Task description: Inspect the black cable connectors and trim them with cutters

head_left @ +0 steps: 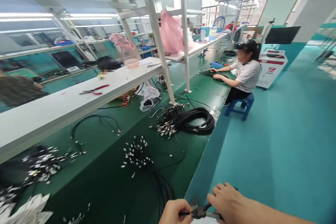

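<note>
At the bottom of the view, my right hand (226,200) is closed around the handles of dark-jawed cutting pliers (201,212). My left hand (176,211) pinches a thin black cable (184,213), its end at the plier jaws. Whether the jaws are fully closed on the cable I cannot make out. Beside my left hand, a bundle of black cables (163,186) runs up the green tabletop (105,168), fanning out into many white-tipped ends (138,152). Farther up lies a large coil of black cables (201,120) with similar tips.
A white shelf (65,101) on metal posts runs along the left, with red-handled pliers (95,90) and a plastic jug (126,52) on it. More white-tipped cables (43,164) lie lower left. A co-worker (246,68) sits on a blue stool (240,106) farther along the table.
</note>
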`<state>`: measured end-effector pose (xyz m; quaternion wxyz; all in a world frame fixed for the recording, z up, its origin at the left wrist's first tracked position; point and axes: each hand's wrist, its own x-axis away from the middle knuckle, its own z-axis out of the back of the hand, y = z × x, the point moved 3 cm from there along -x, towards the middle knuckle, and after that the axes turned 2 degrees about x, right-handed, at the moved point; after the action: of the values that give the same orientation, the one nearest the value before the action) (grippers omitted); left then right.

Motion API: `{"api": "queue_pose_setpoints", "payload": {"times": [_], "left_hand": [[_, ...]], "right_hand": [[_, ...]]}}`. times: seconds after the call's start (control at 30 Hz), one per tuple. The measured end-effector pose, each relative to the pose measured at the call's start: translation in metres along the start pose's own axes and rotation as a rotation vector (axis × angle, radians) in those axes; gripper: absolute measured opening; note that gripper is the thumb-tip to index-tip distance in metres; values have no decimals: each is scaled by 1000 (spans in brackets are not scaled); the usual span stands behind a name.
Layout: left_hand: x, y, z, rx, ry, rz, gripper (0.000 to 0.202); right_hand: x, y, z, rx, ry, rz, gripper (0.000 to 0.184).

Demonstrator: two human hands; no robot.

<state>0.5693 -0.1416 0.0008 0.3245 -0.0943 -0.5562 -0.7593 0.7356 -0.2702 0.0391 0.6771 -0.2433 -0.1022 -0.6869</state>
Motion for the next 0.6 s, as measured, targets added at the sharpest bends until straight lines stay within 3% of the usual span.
{"api": "queue_pose_setpoints", "payload": {"times": [0.1, 0.3, 0.43, 0.6], "left_hand": [[7, -11, 16, 41, 73, 8, 19], [3, -23, 57, 185, 239, 39, 22], [-17, -25, 80, 265, 347, 88, 20], [-56, -11, 103, 311, 499, 132, 20]], "right_hand": [[-15, -12, 16, -6, 29, 40, 32], [-76, -16, 40, 98, -85, 94, 40], [-123, 2, 63, 169, -54, 205, 37], [-184, 46, 102, 196, -56, 377, 33]]}}
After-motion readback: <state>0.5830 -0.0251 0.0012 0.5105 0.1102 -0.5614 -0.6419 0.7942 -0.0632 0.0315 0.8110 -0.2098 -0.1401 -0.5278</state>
